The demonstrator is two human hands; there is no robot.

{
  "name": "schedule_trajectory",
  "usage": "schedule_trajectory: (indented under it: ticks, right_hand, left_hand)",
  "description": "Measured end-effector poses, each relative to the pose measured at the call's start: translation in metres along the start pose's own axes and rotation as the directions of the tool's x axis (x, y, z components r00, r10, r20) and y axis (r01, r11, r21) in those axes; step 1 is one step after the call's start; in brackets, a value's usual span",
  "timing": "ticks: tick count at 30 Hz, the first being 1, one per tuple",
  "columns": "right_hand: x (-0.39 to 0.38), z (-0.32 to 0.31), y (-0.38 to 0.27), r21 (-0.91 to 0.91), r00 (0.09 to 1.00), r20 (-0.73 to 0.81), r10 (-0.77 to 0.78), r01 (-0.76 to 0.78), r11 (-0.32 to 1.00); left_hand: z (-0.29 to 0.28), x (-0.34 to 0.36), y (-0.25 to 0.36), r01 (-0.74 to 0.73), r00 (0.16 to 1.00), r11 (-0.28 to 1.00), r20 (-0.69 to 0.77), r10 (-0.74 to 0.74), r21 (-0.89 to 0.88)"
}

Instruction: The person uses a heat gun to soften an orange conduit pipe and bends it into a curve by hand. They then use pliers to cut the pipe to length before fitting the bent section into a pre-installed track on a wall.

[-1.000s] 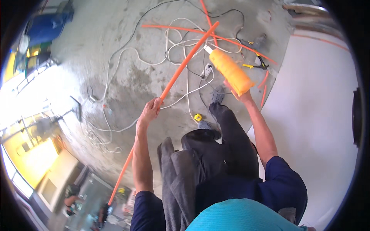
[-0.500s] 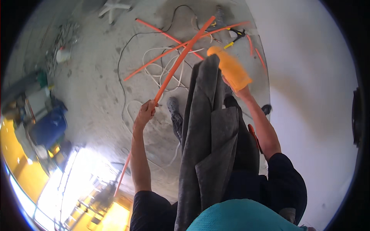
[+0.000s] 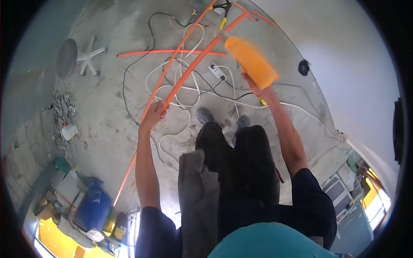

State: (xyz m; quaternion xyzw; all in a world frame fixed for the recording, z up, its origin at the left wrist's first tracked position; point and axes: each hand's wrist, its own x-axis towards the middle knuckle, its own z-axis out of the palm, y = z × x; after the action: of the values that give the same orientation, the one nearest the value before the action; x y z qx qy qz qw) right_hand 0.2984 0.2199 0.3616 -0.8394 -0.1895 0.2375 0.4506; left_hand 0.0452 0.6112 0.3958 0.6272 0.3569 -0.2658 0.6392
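Observation:
My left hand [image 3: 155,114] is closed around the lower end of an orange pipe [image 3: 189,71], which slants up and away to the right. My right hand [image 3: 256,86] grips an orange tool [image 3: 251,62] that looks like a heat gun; blur softens its outline. Its narrow tip lies beside or over the pipe's upper part, and whether they touch I cannot tell. Another, thinner orange pipe [image 3: 165,71] runs past my left hand. A shorter orange pipe [image 3: 142,53] lies across the floor beyond.
White cable loops [image 3: 150,84] and a white power strip [image 3: 217,72] lie ahead of my feet. A yellow-handled tool [image 3: 223,21] is farther off. Left stand a white chair base [image 3: 88,56], rubble [image 3: 62,112] and a blue barrel [image 3: 92,206]. A pale wall [image 3: 344,56] rises right.
My view has swung, bringing the power strip and chair base into sight. The dark grey cloth hanging before me has shifted down and left. Both hands keep their holds.

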Motion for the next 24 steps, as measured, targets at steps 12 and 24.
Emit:
schedule_trajectory:
  ticks: [12,24]
  right_hand:
    - [-0.146,-0.035,0.143,-0.195,0.915,-0.322,-0.244,0.188,0.963]
    - [-0.231,0.023,0.319,-0.239,0.815,-0.527,-0.242,0.131,0.962]
  left_hand:
    - [0.108,0.139,-0.022,-0.203,0.965,0.936,0.222,0.141,0.288]
    - [0.235,0.283,-0.046,-0.327,0.912,0.839,0.376,0.161,0.435]
